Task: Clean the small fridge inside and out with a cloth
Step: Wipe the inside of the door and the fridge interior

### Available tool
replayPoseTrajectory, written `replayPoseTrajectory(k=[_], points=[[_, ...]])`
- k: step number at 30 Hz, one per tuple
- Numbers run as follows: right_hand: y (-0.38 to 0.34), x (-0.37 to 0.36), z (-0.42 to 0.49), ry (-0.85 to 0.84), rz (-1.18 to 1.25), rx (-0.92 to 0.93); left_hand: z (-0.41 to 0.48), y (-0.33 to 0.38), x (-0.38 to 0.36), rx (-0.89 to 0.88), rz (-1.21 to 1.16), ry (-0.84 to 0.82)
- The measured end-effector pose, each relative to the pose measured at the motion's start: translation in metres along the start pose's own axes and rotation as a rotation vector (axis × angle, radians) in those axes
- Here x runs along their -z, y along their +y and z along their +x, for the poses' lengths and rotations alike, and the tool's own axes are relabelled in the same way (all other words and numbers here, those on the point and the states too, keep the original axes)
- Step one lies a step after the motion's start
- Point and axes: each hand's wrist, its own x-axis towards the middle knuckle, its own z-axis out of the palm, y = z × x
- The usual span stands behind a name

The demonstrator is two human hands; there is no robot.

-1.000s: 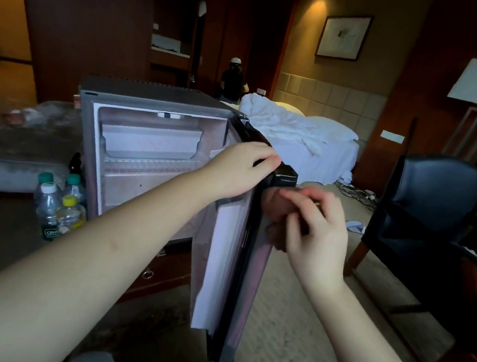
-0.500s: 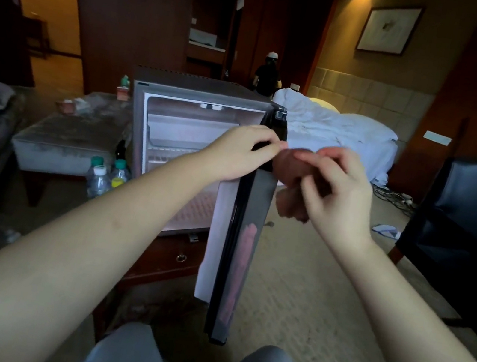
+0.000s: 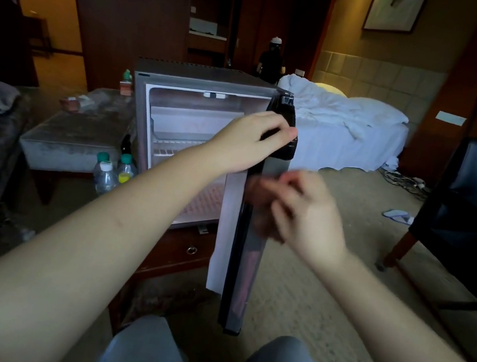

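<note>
Two hands meet mid-frame at the small fridge's [image 3: 203,80] open door [image 3: 241,276]: the left hand [image 3: 253,140] grips its upper edge, the right hand [image 3: 311,216], blurred, clutches a brownish cloth [image 3: 261,199] against its outer face, so downward wiping strokes likely follow.

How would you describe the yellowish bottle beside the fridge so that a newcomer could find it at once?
Find the small fridge with its door open. Against its left wall, as seen, stands a cluster of plastic bottles. The yellowish bottle is the green-capped one nearest the fridge, and it alone shows yellow inside; its neighbours look clear.
</note>
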Motion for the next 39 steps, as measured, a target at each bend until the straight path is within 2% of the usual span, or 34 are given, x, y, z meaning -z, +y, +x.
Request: replayPoseTrajectory(k=[2,4,6,9,12,15,19,22,24,29,31,33,37,39], points=[[0.005,0.013,0.019,0.124,-0.007,-0.064,0.000,0.002,-0.004,-0.037,0.008,0.013],[0.006,0.010,0.012,0.126,0.000,-0.082,0.002,0.003,-0.008,-0.054,0.023,0.010],[0.001,-0.008,-0.018,0.016,0.010,-0.058,0.004,0.005,-0.008,-0.056,0.026,0.008],[-0.008,-0.039,-0.072,-0.287,0.019,-0.051,0.003,0.006,-0.007,-0.046,0.031,-0.011],[-0.009,-0.052,-0.103,-0.391,-0.056,0.131,0.001,0.006,-0.004,-0.039,0.048,-0.045],[-0.004,-0.035,-0.077,-0.255,-0.037,0.061,0.001,0.007,-0.004,-0.049,0.061,-0.036],[0.009,0.000,-0.017,0.117,-0.033,-0.060,0.000,0.008,-0.009,-0.049,0.034,0.004],[0.012,0.002,-0.016,0.203,0.014,-0.121,-0.001,0.010,-0.013,-0.046,0.028,0.013],[0.008,-0.014,-0.043,0.106,0.027,-0.110,-0.001,0.009,-0.012,-0.028,0.022,0.011],[-0.001,-0.063,-0.138,-0.405,-0.031,-0.023,-0.004,0.006,-0.005,-0.003,0.014,-0.008],[-0.001,-0.065,-0.149,-0.471,-0.018,-0.030,-0.005,0.008,-0.003,0.004,0.018,-0.024],[0.002,-0.054,-0.132,-0.381,0.000,-0.054,-0.005,0.010,0.000,0.003,0.040,-0.033],[0.005,-0.019,-0.066,-0.049,-0.009,-0.122,-0.005,0.018,0.002,0.031,0.105,-0.051],[0.005,-0.010,-0.048,0.061,-0.004,-0.179,-0.005,0.025,0.001,0.031,0.167,-0.064]])
